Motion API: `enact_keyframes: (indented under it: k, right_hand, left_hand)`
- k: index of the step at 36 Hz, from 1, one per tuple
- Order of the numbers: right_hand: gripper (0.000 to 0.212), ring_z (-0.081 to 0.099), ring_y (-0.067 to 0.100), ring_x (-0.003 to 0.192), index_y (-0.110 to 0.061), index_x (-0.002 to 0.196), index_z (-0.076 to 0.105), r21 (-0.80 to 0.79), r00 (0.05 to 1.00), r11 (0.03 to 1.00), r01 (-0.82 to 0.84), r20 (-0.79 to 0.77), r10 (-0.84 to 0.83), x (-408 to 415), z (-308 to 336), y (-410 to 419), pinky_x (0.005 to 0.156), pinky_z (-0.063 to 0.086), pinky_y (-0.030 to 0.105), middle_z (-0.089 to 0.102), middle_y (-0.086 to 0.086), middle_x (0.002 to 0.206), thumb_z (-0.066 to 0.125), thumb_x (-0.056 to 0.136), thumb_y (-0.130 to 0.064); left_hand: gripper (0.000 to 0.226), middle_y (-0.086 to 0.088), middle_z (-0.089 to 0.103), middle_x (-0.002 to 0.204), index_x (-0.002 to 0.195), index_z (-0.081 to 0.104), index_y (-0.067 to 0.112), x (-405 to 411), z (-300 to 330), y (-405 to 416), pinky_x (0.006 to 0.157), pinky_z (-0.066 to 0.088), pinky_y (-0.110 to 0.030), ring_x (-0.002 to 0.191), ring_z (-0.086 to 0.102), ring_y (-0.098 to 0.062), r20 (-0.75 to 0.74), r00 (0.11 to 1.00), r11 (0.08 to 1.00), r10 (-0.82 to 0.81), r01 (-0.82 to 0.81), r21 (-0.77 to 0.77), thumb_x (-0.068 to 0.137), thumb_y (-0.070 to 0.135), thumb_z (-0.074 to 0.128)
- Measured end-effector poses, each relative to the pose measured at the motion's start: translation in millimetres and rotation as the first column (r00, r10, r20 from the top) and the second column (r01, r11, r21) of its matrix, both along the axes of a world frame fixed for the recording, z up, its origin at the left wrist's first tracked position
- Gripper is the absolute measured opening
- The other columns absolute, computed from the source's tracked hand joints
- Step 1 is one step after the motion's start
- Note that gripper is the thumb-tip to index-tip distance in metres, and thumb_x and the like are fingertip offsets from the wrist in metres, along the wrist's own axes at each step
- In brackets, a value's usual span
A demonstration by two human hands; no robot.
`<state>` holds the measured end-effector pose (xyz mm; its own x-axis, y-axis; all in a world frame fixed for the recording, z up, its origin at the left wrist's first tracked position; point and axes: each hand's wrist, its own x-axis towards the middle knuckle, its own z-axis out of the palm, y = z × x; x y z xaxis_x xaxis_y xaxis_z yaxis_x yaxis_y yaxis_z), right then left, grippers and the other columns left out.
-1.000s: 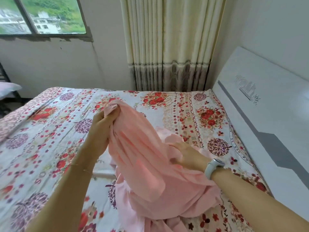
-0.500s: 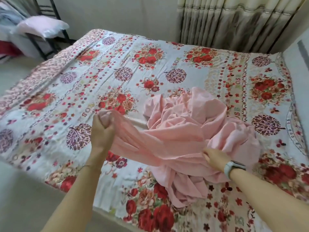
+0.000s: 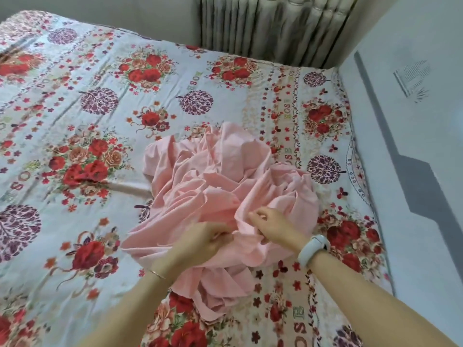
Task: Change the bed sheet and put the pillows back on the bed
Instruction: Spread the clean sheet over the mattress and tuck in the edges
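Bed: floral bed sheet [image 3: 105,126] with red roses and purple tree motifs covers the mattress, lightly creased.
Pink sheet: crumpled pink sheet [image 3: 215,186] heaped on the floral one, toward the headboard side.
Left hand [image 3: 200,240]: fingers curled, pinching pink fabric.
Right hand [image 3: 273,225]: fingers bent, gripping a fold just beside the left; white wristband [image 3: 313,249].
Room: white-grey headboard [image 3: 411,151] on the right, pleated curtain [image 3: 273,28] behind, pale wall [image 3: 100,11].

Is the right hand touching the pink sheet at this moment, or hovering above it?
Touching. The head view shows the right hand with its fingers curled into a fold of the pink sheet, pinching the cloth, with no gap visible.
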<state>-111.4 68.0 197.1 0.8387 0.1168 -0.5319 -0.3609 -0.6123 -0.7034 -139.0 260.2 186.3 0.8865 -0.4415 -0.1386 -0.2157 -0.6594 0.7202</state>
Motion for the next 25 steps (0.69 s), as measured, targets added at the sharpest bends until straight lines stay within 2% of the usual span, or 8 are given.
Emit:
enact_keyframes:
  k: [4,8,11,13,16,20,23,25]
  right_hand:
    - [0.032,0.052,0.022,0.051,-0.014,0.067,0.041,-0.198,0.984,0.978,-0.065,-0.174,0.03,20.1,-38.1,-21.6,0.038,0.038,0.018,0.048,0.007,0.06,0.039,0.096,-0.027]
    - [0.015,0.054,0.025,0.074,-0.012,0.093,0.049,-0.208,0.982,0.975,0.082,-0.148,-0.114,51.9,-77.4,-31.1,0.075,0.047,0.035,0.056,0.009,0.084,0.044,0.094,-0.027]
    - [0.03,0.054,0.034,0.105,-0.001,0.118,0.052,-0.285,0.968,0.929,0.238,-0.01,-0.251,80.7,-90.3,-36.2,0.084,0.039,0.031,0.058,0.019,0.113,0.039,0.097,-0.018]
    - [0.027,0.053,0.032,0.104,-0.006,0.114,0.056,-0.268,0.924,0.886,0.379,0.062,-0.377,99.9,-94.4,-39.8,0.085,0.038,0.03,0.056,0.015,0.107,0.037,0.097,-0.014]
    - [0.02,0.059,0.035,0.1,-0.015,0.09,0.06,-0.196,0.844,0.821,0.535,0.092,-0.528,132.4,-116.5,-52.3,0.094,0.045,0.043,0.063,0.015,0.098,0.04,0.087,-0.017]
    - [0.021,0.063,0.039,0.096,-0.015,0.069,0.058,-0.206,0.833,0.817,0.539,-0.009,-0.553,163.4,-151.6,-73.3,0.088,0.05,0.05,0.066,0.019,0.096,0.045,0.081,-0.025]
    - [0.034,0.062,0.035,0.097,-0.002,0.111,0.059,-0.154,0.815,0.815,0.558,-0.083,-0.573,172.2,-157.6,-68.1,0.088,0.051,0.045,0.065,0.02,0.102,0.051,0.09,-0.028]
    - [0.031,0.06,0.032,0.086,0.003,0.113,0.056,-0.089,0.794,0.807,0.584,-0.144,-0.59,173.2,-162.8,-63.8,0.075,0.051,0.038,0.062,0.015,0.083,0.051,0.089,-0.017]
  left_hand:
    - [0.042,0.015,0.057,0.078,0.094,0.068,0.012,-2.3,-8.7,-14.9,0.068,0.039,-0.026,0.073,0.053,-0.009,-0.224,0.97,0.987,-0.089,0.056,-0.15,0.084,0.047,0.047]
    - [0.047,0.009,0.067,0.087,0.084,0.071,0.017,7.9,-14.6,-13.0,0.072,0.045,-0.026,0.078,0.058,-0.012,-0.336,0.938,0.918,0.086,-0.206,-0.34,0.072,0.053,0.044]
    - [0.05,0.01,0.04,0.049,0.047,0.047,0.02,27.7,-20.1,-7.0,0.052,0.03,-0.025,0.049,0.035,-0.009,-0.282,0.928,0.928,0.244,-0.307,-0.209,0.076,0.06,0.043]
    - [0.055,0.007,0.034,0.04,0.044,0.042,0.022,43.2,-27.8,-5.0,0.047,0.024,-0.021,0.043,0.033,-0.01,-0.116,0.951,0.957,0.288,-0.288,0.018,0.084,0.059,0.042]
    - [0.031,0.017,0.062,0.068,0.073,0.064,0.032,69.0,-39.4,-8.8,0.06,0.04,-0.024,0.065,0.053,-0.002,0.047,0.939,0.926,0.34,-0.344,0.154,0.083,0.054,0.046]
    - [0.033,0.019,0.062,0.089,0.096,0.066,0.032,101.0,-57.6,-30.4,0.071,0.041,-0.024,0.086,0.057,-0.006,0.041,0.942,0.934,0.332,-0.335,0.126,0.078,0.048,0.043]
    - [0.029,0.017,0.066,0.092,0.096,0.066,0.032,115.8,-73.8,-52.5,0.079,0.046,-0.027,0.092,0.059,-0.008,-0.079,0.933,0.935,0.35,-0.343,0.087,0.08,0.047,0.048]
    - [0.024,0.013,0.068,0.1,0.105,0.066,0.029,123.1,-89.3,-68.0,0.082,0.043,-0.023,0.097,0.06,-0.009,-0.159,0.921,0.935,0.355,-0.348,0.074,0.086,0.04,0.056]
